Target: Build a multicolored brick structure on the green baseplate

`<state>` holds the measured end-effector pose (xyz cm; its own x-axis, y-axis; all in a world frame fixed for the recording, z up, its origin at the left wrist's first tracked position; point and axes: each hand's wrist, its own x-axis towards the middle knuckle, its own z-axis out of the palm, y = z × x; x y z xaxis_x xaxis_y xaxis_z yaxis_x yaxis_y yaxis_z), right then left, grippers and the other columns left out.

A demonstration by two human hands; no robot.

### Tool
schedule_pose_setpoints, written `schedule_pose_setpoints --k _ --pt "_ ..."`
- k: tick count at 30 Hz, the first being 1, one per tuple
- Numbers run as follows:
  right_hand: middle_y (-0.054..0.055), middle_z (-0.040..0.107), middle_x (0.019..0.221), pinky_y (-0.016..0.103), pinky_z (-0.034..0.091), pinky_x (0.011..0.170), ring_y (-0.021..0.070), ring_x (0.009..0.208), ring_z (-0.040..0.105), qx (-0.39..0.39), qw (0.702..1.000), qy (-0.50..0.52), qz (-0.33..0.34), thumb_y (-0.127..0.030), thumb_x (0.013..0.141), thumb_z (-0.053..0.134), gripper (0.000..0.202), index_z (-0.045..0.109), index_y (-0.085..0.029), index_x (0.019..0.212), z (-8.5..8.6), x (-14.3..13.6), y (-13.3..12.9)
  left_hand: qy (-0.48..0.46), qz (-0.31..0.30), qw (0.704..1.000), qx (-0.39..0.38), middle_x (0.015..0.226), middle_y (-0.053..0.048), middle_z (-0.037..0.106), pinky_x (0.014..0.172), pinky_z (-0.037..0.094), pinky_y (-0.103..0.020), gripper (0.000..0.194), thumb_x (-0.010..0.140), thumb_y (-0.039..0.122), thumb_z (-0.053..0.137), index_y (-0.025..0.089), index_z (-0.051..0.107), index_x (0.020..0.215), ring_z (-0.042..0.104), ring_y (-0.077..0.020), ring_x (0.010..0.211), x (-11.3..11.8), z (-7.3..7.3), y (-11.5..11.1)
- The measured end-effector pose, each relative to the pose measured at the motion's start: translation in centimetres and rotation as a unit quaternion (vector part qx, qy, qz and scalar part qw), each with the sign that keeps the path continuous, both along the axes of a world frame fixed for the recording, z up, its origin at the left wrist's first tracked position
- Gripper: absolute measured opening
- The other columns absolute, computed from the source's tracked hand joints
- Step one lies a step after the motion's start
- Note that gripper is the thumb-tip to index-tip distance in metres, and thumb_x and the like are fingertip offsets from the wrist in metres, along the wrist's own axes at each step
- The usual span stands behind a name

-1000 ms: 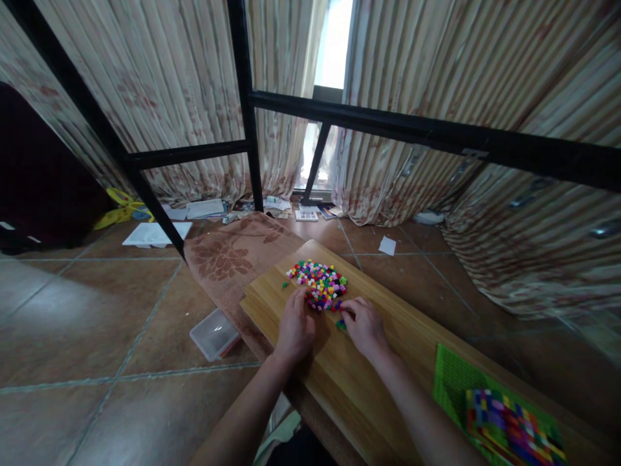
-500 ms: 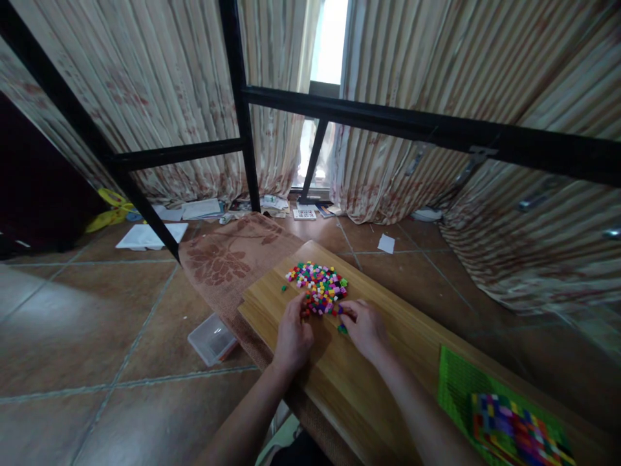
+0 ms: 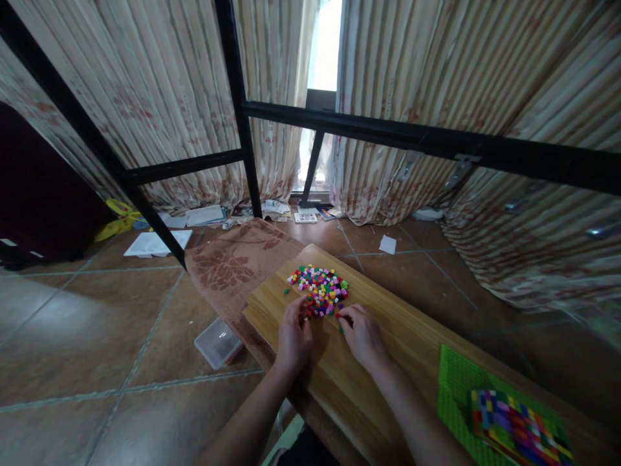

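A heap of small multicoloured toy building bricks (image 3: 317,279) lies spread near the far end of the wooden tabletop. At its near left edge is my left hand (image 3: 294,335), fingers curved against the bricks and thumb apart from them. My right hand (image 3: 363,333) is on the near right side of the heap, thumb and forefinger pinched at a small red brick (image 3: 338,315). A green brick partly shows beneath those fingertips. One loose green brick (image 3: 286,291) lies left of the heap.
On the table's right part lies a green baseplate (image 3: 451,372) carrying a multicoloured brick build (image 3: 521,424). A clear plastic box (image 3: 218,343) stands on the tiled floor at left. Black metal bars (image 3: 388,126) cross in front of the curtains. A brown patterned cloth (image 3: 228,259) hangs under the table.
The view has shifted slightly. My right fingertips have closed in by the heap's near edge, covering more of the green brick; my left hand stays almost where it was.
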<state>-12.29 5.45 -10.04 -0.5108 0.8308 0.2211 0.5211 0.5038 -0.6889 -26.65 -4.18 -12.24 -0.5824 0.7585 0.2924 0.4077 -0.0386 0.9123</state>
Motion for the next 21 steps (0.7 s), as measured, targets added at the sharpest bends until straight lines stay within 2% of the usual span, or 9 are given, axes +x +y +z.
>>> schedule_pose_setpoints --k 3,6,11,13,15,17,18,19,21 --pt "0.004 0.063 0.081 0.033 0.041 0.079 0.0186 0.08 0.055 -0.058 0.995 0.073 -0.016 -0.016 0.075 0.058 0.012 0.068 -0.022 0.074 0.2 0.1 -0.4 -0.003 0.003 1.0 0.011 0.121 -0.011 0.057 0.092 0.053 -0.036 0.051 0.077 0.003 0.049 0.019 0.051 0.126 0.06 -0.0183 0.106 0.0 0.1 0.1" --pt "0.004 0.065 0.081 0.035 0.043 0.08 0.0187 0.078 0.057 -0.084 0.988 0.12 -0.056 -0.02 0.073 0.06 0.012 0.07 -0.021 0.08 0.4 0.6 -0.8 -0.005 0.01 1.0 0.02 0.121 -0.011 0.057 0.09 0.054 -0.035 0.046 0.078 0.006 0.05 0.018 0.053 0.122 0.06 -0.0175 0.104 -0.1 0.3 0.2" --pt "0.006 0.07 0.084 0.035 0.049 0.074 0.0191 0.078 0.064 -0.153 0.951 0.237 -0.131 -0.039 0.078 0.059 0.028 0.07 -0.018 0.095 1.0 3.3 -2.8 -0.014 0.029 0.999 0.03 0.117 -0.01 0.059 0.091 0.054 -0.038 0.034 0.081 0.016 0.053 0.018 0.059 0.115 0.062 -0.0181 0.103 -0.6 0.5 0.2" --pt "0.006 0.07 0.081 0.031 0.051 0.065 0.0176 0.072 0.065 -0.201 0.922 0.298 -0.147 -0.046 0.078 0.061 0.034 0.07 -0.018 0.095 1.7 5.1 -4.2 -0.053 0.046 0.997 0.031 0.116 -0.01 0.062 0.093 0.053 -0.039 0.032 0.08 0.021 0.056 0.017 0.06 0.111 0.063 -0.0191 0.103 0.2 0.6 -0.2" --pt "0.005 0.07 0.081 0.027 0.05 0.061 0.0149 0.07 0.065 -0.291 0.858 0.397 -0.149 -0.045 0.074 0.069 0.033 0.071 -0.019 0.093 2.5 7.0 -5.7 -0.142 0.034 0.989 0.011 0.112 -0.009 0.065 0.094 0.052 -0.038 0.034 0.078 0.021 0.06 0.017 0.061 0.112 0.064 -0.0192 0.102 2.0 0.8 -1.0" --pt "0.003 0.07 0.083 0.024 0.05 0.062 0.012 0.07 0.064 -0.383 0.766 0.496 -0.14 -0.038 0.068 0.077 0.029 0.072 -0.02 0.09 3.5 9.2 -7.2 -0.294 0.002 0.956 -0.023 0.108 -0.008 0.068 0.093 0.053 -0.033 0.031 0.078 0.018 0.062 0.018 0.063 0.109 0.065 -0.0175 0.102 4.8 1.6 -2.2" --pt "0.002 0.07 0.084 0.023 0.05 0.062 0.0107 0.069 0.063 -0.414 0.726 0.532 -0.137 -0.034 0.066 0.08 0.028 0.072 -0.02 0.089 4.1 10.3 -7.9 -0.385 -0.02 0.922 -0.039 0.108 -0.007 0.069 0.092 0.053 -0.029 0.028 0.078 0.014 0.061 0.018 0.064 0.106 0.066 -0.016 0.101 6.4 2.2 -2.8" --pt "0.001 0.07 0.084 0.022 0.05 0.063 0.0095 0.069 0.062 -0.431 0.7 0.554 -0.137 -0.031 0.066 0.08 0.026 0.072 -0.021 0.089 4.6 11.4 -8.5 -0.471 -0.049 0.878 -0.066 0.106 -0.007 0.069 0.09 0.054 -0.026 0.027 0.077 0.009 0.06 0.017 0.065 0.102 0.067 -0.0147 0.099 8.0 2.9 -3.3" --pt "0.0 0.069 0.084 0.02 0.049 0.064 0.0074 0.069 0.061 -0.441 0.671 0.581 -0.137 -0.028 0.067 0.08 0.024 0.072 -0.021 0.089 5.4 13.4 -9.6 -0.596 -0.083 0.791 -0.109 0.102 -0.009 0.07 0.083 0.056 -0.019 0.026 0.076 0.002 0.056 0.014 0.066 0.096 0.068 -0.0122 0.093 10.9 4.6 -4.0"
